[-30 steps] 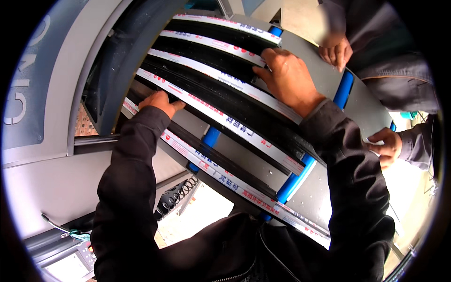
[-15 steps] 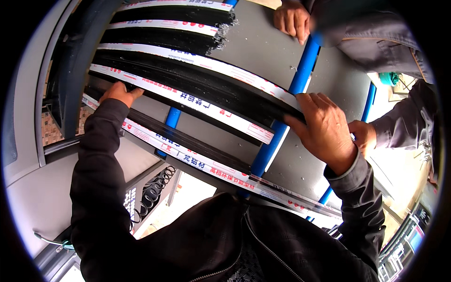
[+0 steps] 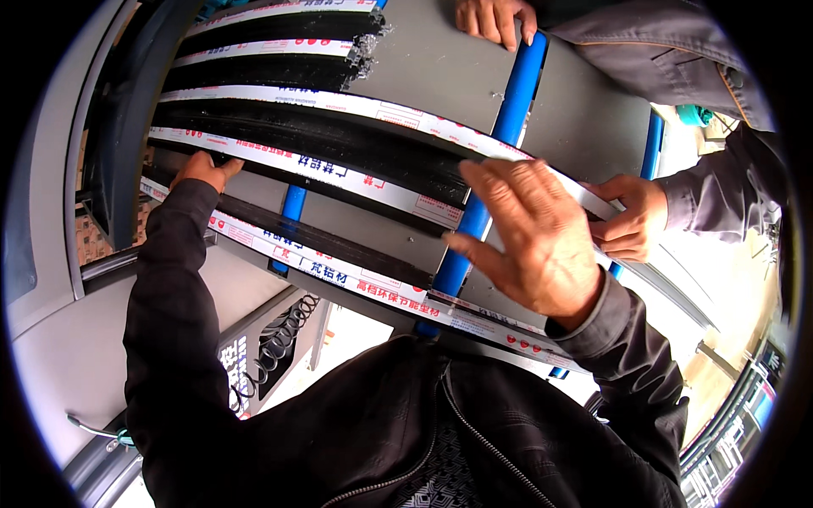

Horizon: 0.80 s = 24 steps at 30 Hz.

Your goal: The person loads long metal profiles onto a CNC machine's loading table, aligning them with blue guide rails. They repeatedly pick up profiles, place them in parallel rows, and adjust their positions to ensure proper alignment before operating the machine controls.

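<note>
A long black metal profile (image 3: 373,154) with printed white protective film along its edges lies across the grey worktable. My left hand (image 3: 203,171) grips its near edge toward the left end, the fingertips partly hidden against it. Above the profile's right part is my right hand (image 3: 538,233), fingers and thumb apart, holding nothing. A co-worker's hand (image 3: 631,218) pinches the profile's right end. Nearest my body lies another film-covered profile (image 3: 339,275), which neither of my hands touches.
Further black profiles (image 3: 271,68) with ragged cut ends and metal shavings lie at the far left. Blue rollers (image 3: 518,93) cross the grey table (image 3: 440,68). The co-worker's other hand (image 3: 495,19) rests at the far edge. A dark machine frame (image 3: 127,127) stands at the left.
My right hand has let go of the profile's right part and opened above it, moving left. The co-worker's near hand has taken hold of the right end. My left hand keeps its grip.
</note>
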Tool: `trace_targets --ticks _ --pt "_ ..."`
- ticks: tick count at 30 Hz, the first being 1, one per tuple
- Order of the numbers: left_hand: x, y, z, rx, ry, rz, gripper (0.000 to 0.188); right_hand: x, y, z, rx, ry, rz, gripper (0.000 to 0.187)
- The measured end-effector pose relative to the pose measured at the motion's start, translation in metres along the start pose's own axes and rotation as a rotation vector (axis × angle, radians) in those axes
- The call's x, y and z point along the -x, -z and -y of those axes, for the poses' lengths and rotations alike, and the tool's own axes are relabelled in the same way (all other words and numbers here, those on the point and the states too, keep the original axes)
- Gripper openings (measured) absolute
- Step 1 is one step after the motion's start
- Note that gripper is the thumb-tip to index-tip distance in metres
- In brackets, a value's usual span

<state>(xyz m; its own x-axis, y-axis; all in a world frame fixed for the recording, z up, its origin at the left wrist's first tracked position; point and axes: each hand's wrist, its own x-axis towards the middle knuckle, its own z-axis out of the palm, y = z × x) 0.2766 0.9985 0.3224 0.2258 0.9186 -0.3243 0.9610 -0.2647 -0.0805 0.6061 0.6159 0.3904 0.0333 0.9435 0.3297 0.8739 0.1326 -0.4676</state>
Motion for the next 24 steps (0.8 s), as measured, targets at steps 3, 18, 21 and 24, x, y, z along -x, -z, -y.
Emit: trace_targets --ticks 3,18,21,24 --pt "0.001 0.002 0.001 0.021 -0.008 -0.014 0.063 0.003 -0.025 0.004 -0.009 -0.034 0.095 0.051" --pt "0.033 0.024 -0.029 -0.041 0.081 0.001 0.071 0.012 -0.02 0.048 0.005 -0.018 -0.001 0.063" --pt "0.034 0.021 -0.028 -0.062 0.035 -0.025 0.072 0.029 -0.017 0.057 -0.052 -0.01 0.084 0.061" --pt "0.038 0.024 -0.031 -0.032 0.054 -0.002 0.071 0.038 -0.015 0.068 -0.136 -0.021 0.217 0.06"
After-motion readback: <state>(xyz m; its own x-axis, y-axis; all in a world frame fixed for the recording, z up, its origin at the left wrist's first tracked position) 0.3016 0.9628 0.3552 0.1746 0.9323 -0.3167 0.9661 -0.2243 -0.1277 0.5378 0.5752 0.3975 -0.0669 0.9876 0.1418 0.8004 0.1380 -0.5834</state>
